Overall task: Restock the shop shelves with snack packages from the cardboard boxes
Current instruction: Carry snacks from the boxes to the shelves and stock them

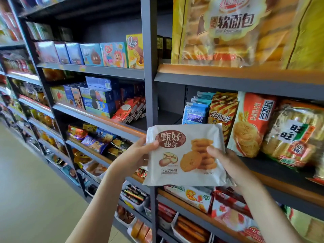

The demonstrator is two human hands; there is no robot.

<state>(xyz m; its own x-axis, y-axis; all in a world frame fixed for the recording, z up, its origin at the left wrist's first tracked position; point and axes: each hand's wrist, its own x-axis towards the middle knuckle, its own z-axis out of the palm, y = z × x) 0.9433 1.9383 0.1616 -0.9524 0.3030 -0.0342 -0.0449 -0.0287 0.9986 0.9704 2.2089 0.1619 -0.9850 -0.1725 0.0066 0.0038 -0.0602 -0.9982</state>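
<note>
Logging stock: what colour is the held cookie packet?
The cookie packet is white with a brown logo; head view.

Snack shop aisle, tiered grey metal shelves around a grey upright, boxed biscuits in rows left of it, bagged crackers and bread right of it, beige floor far left.
</note>
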